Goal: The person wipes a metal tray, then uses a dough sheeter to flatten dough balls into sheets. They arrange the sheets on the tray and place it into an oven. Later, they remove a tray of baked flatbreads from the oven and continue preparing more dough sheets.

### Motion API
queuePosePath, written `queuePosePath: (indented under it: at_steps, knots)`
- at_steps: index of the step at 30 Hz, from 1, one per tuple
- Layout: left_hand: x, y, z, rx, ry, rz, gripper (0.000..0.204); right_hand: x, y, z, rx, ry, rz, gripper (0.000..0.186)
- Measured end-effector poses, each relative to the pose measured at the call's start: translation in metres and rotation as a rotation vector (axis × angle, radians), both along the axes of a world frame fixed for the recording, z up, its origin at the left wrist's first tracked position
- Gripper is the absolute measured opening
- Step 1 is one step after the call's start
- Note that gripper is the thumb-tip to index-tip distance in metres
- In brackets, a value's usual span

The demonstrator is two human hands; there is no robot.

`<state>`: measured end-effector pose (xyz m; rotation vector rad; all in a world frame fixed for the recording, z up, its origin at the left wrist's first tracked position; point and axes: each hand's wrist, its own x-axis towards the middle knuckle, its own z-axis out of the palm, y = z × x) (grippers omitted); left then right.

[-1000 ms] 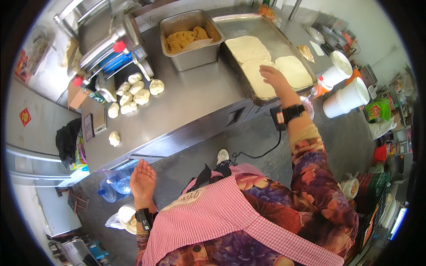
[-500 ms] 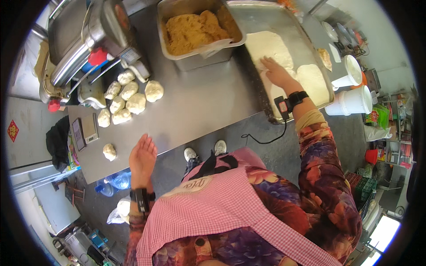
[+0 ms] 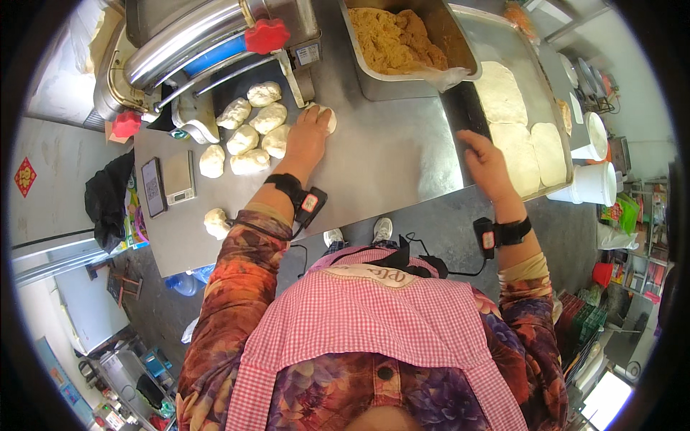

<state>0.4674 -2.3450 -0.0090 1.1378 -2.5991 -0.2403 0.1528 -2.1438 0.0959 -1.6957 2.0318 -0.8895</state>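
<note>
My left hand (image 3: 307, 140) reaches over a pale dough ball (image 3: 330, 121), its fingers curled down on it. Only the right edge of that ball shows past my fingers. Beside it, to the left, several more lumpy dough balls (image 3: 268, 118) lie in a loose cluster on the steel table. My right hand (image 3: 484, 164) hovers by the near left edge of a baking tray (image 3: 557, 108), holding nothing, fingers loosely bent and somewhat apart. Flat sheets of dough (image 3: 512, 147) cover part of the tray.
A deep steel pan (image 3: 474, 70) of brown crumbly filling (image 3: 395, 39) stands at the back. A dough roller machine (image 3: 194, 43) with red knobs occupies the far left. Near the table's left end lie a scale (image 3: 177, 176), a phone (image 3: 153, 187) and a single dough ball (image 3: 216, 223).
My left hand has moved up and right from the table's front edge onto a dough ball. My right hand has left the dough sheet and drawn back off the tray. The view has shifted left.
</note>
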Motion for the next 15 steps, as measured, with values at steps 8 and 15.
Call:
queuePosePath:
  at_steps: [8,15]
  knots:
    - [0.034,-0.009,0.063,1.648,1.411,0.121,0.038,0.087,-0.028,0.045,0.099,-0.299,0.239,0.044]
    - [0.042,0.071,0.134,1.46,1.368,-0.019,0.038,0.179,-0.071,0.057,0.044,-0.739,0.395,0.081]
